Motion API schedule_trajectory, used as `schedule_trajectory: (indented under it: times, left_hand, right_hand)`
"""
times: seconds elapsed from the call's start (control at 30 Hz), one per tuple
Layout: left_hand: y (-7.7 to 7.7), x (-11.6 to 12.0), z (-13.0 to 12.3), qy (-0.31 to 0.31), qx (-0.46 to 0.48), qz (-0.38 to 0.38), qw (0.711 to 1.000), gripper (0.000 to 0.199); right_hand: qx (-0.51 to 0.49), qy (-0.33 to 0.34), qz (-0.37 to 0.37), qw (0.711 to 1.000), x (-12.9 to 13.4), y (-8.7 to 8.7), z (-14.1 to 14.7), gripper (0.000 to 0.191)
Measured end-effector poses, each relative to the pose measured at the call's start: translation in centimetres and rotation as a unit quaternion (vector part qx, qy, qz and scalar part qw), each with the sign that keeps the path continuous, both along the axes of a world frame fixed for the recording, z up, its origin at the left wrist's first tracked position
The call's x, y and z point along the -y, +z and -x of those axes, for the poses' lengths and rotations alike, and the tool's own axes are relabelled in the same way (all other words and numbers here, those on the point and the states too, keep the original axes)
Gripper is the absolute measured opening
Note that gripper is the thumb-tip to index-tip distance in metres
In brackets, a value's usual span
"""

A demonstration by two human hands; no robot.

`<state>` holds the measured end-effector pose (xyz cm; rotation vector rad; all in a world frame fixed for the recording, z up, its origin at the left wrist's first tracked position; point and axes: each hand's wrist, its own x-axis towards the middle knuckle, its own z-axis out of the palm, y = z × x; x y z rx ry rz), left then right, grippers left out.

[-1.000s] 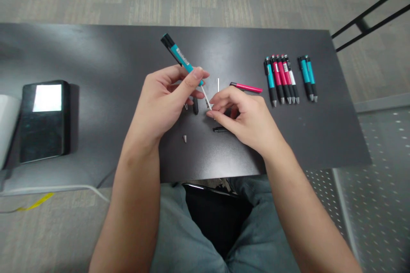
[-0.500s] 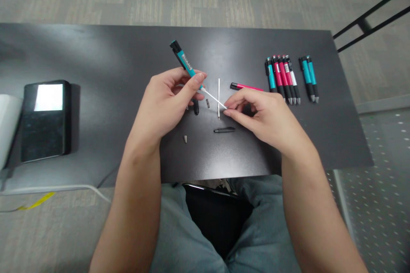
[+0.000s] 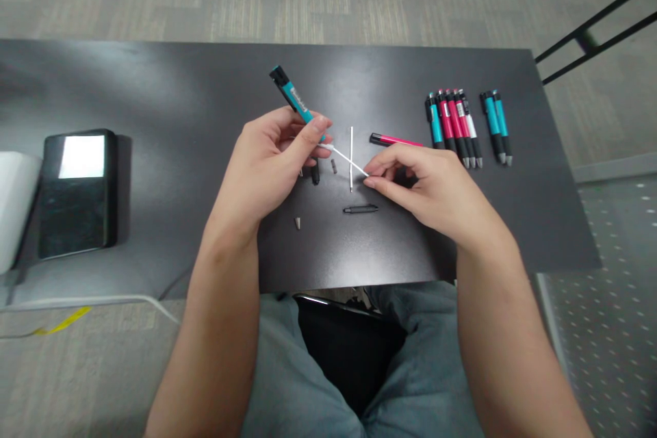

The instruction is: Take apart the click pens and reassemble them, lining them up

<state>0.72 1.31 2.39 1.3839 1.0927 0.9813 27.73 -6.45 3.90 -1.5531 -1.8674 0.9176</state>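
My left hand (image 3: 274,168) grips the teal barrel of a ballpoint pen (image 3: 298,101) between thumb and fingers, its black clip end pointing up and away. My right hand (image 3: 418,185) pinches one end of a thin white ink refill (image 3: 349,161). The refill's wider white end lies at the barrel's lower opening, by my left fingertips; whether it is still inside I cannot tell. Below the hands on the table are a second white refill (image 3: 352,133), a small spring (image 3: 333,166), a black grip (image 3: 315,173), a silver cone tip (image 3: 298,223) and a black clip piece (image 3: 361,209).
A pink pen barrel (image 3: 393,139) lies just beyond my right hand. Farther right is a row of several pens (image 3: 452,123), with two teal pens (image 3: 495,124) beside it. A black device with a lit screen (image 3: 76,191) stands on the dark table (image 3: 195,89) at left.
My right hand has drawn slightly right with the refill, and more of its wider white end shows at the barrel's opening. My left hand keeps its hold on the pen barrel.
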Motion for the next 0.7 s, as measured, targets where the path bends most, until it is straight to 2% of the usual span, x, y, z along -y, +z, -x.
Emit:
schedule_trajectory:
  times: [0.5,0.7]
  left_hand:
    - [0.0,0.0,0.1,0.014,-0.006,0.001,1.000,0.035]
    - [-0.2,-0.2,0.1,0.011,-0.005,-0.009,1.000,0.030]
  right_hand:
    - [-0.003,-0.008,-0.001,1.000,0.1,0.4,-0.3,0.004]
    - [0.051,-0.019,0.015,0.998,0.4,1.4,-1.4,0.004]
